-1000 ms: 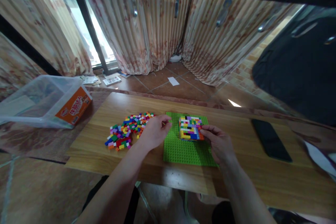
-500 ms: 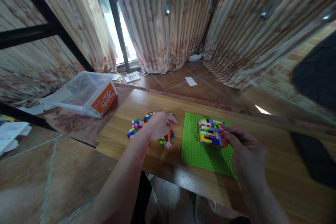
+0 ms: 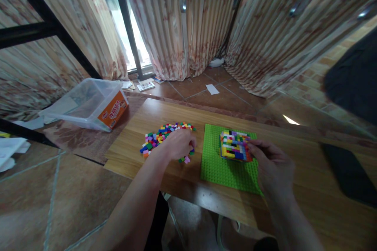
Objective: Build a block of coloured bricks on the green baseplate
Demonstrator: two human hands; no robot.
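Note:
Loose, many-coloured toy building bricks (image 3: 151,141) lie heaped on the wooden table. Over the right part of this heap is my left hand (image 3: 180,143), its fingers curled down and drawn together; whatever is between the fingertips is hidden. A block built of layered coloured bricks (image 3: 234,147) sits on the green studded baseplate (image 3: 213,168). My right hand (image 3: 273,160) grips the block's right side, with thumb and fingers closed at its edge. Several fingers of that hand are hidden behind the thumb.
A dark flat phone-like object (image 3: 349,172) lies on the wooden table (image 3: 176,182) to the right. On the floor at left stands a clear plastic box (image 3: 88,106) with an orange label. Curtains (image 3: 165,35) hang behind, and a black frame bar crosses the top.
My left hand has gone from fingers stretched out over the heap to fingers curled down into its right side. My right hand stays at the block. The view has shifted slightly.

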